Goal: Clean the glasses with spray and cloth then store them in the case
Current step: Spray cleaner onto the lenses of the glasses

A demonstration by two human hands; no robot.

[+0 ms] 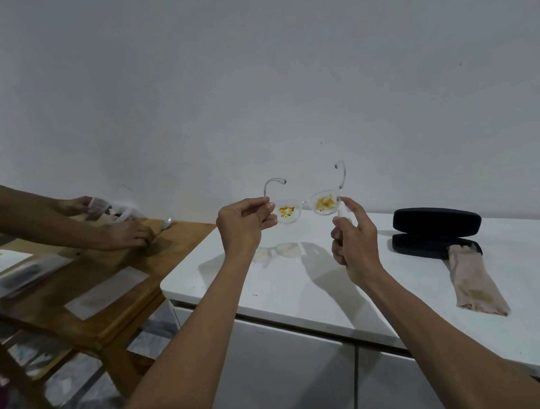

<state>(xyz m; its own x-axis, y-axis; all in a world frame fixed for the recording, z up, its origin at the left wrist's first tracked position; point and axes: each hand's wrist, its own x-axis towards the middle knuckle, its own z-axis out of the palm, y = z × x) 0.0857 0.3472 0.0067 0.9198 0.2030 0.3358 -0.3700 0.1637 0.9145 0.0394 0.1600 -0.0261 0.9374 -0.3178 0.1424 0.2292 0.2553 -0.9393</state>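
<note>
Pinching the clear-framed glasses [305, 205] by the left temple hinge, the left hand [244, 229] holds them up over the white counter [305, 287], lenses smeared w/ yellow-orange gunk, while the right hand [355, 240] wraps a small white spray bottle [341, 211] w/ nozzle just beside the right lens. Best to mist each lens lightly from close range, keep fingers off the glass, and steady the thin glossy plastic frame — it'll flex. Black hard-shell case [436, 230] sits open far right, and the soft beige cloth [472, 278] lies folded and limp, one end at the case — grab it next.
</note>
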